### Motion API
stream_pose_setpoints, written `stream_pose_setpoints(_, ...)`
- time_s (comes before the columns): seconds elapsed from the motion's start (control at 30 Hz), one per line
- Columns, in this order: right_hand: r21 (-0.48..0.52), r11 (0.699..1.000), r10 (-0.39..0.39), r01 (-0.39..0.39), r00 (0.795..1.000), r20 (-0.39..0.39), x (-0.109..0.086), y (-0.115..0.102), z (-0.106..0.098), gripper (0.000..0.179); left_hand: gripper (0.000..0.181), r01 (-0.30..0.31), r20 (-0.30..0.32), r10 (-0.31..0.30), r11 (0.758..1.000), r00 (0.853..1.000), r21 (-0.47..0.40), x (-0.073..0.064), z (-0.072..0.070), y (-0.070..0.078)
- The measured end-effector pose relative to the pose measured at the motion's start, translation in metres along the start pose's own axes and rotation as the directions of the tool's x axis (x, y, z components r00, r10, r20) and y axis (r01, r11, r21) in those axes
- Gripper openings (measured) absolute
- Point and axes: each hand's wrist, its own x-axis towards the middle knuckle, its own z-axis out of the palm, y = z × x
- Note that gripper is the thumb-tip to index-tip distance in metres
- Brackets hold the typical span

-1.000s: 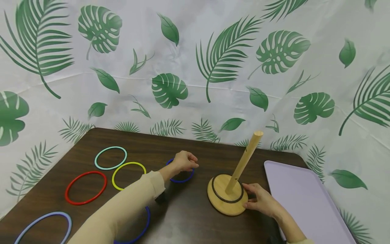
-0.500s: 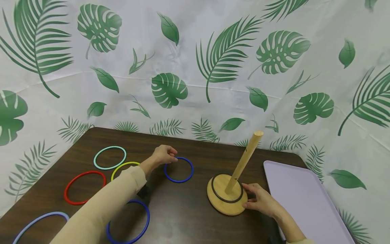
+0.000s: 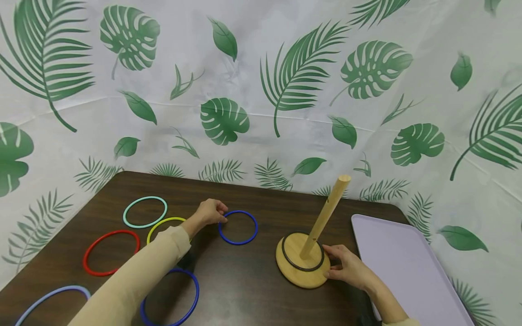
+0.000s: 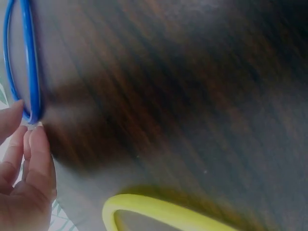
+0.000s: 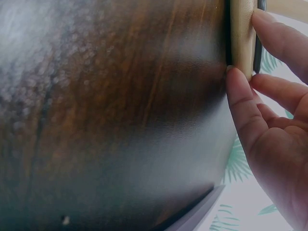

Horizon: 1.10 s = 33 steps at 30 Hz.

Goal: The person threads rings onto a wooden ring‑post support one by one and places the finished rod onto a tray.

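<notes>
Head: the far blue ring (image 3: 238,244) lies on the grained worktop (image 3: 244,290), left hand (image 3: 209,212) at its ten o'clock; right hand (image 3: 351,268) pinches the round wooden base (image 3: 307,279). Left wrist: fingers (image 4: 41,150) parted (contact unclear); yellow ring (image 4: 144,202) cropped, six o'clock. Right wrist: base cropped.

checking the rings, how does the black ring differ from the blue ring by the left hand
The black ring rests on the wooden base; the blue ring lies on the table, with the left hand at its edge. The black ring encircles the post; the blue ring has no post through it. Both are thin, round rings.
</notes>
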Motion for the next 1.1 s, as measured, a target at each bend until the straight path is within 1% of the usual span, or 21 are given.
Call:
stream_pose_setpoints(0.13, 0.002, 1.000, -0.002, 0.002, 1.000, 0.001, 0.000, -0.001, 0.000, 0.076, 0.023, -0.009, -0.022, 0.010, 0.999, 1.000, 0.031, 0.001, 0.002, -0.002)
stream_pose_setpoints(0.2, 0.005, 1.000, -0.003, 0.003, 1.000, 0.001, 0.000, -0.001, 0.000, 0.076, 0.021, -0.001, -0.030, 0.002, 1.000, 1.000, 0.030, 0.001, 0.002, -0.002)
stream_pose_setpoints(0.37, 0.008, 1.000, -0.005, 0.005, 1.000, 0.000, 0.000, -0.001, 0.000, 0.075, 0.016, 0.063, -0.017, -0.064, 0.997, 0.998, -0.051, 0.002, 0.004, -0.002)
stream_pose_setpoints(0.47, 0.006, 1.000, -0.011, 0.011, 1.000, 0.003, -0.001, -0.001, 0.000, 0.074, 0.014, 0.087, -0.012, -0.088, 0.994, 0.996, -0.066, 0.003, 0.005, -0.002)
stream_pose_setpoints(0.57, 0.010, 1.000, -0.015, 0.015, 1.000, 0.009, -0.001, -0.002, 0.001, 0.074, 0.013, 0.091, -0.009, -0.092, 0.995, 0.996, -0.048, 0.001, 0.004, -0.001)
stream_pose_setpoints(0.73, 0.023, 1.000, 0.004, -0.005, 1.000, 0.006, -0.001, -0.003, 0.001, 0.075, 0.011, 0.087, 0.008, -0.087, 0.996, 0.996, 0.000, -0.001, -0.001, 0.002)
stream_pose_setpoints(0.9, 0.024, 1.000, 0.014, -0.014, 1.000, 0.002, -0.001, -0.002, 0.001, 0.076, 0.008, 0.112, 0.028, -0.112, 0.994, 0.993, 0.005, -0.001, -0.003, 0.004)
stream_pose_setpoints(1.03, 0.020, 1.000, 0.008, -0.009, 1.000, 0.003, 0.000, -0.001, 0.001, 0.077, 0.014, 0.130, 0.046, -0.127, 0.990, 0.991, -0.054, -0.001, -0.004, 0.005)
stream_pose_setpoints(1.1, 0.021, 1.000, 0.010, -0.010, 1.000, 0.000, 0.000, 0.000, 0.001, 0.077, 0.017, 0.131, 0.060, -0.125, 0.985, 0.990, -0.115, -0.002, -0.005, 0.008)
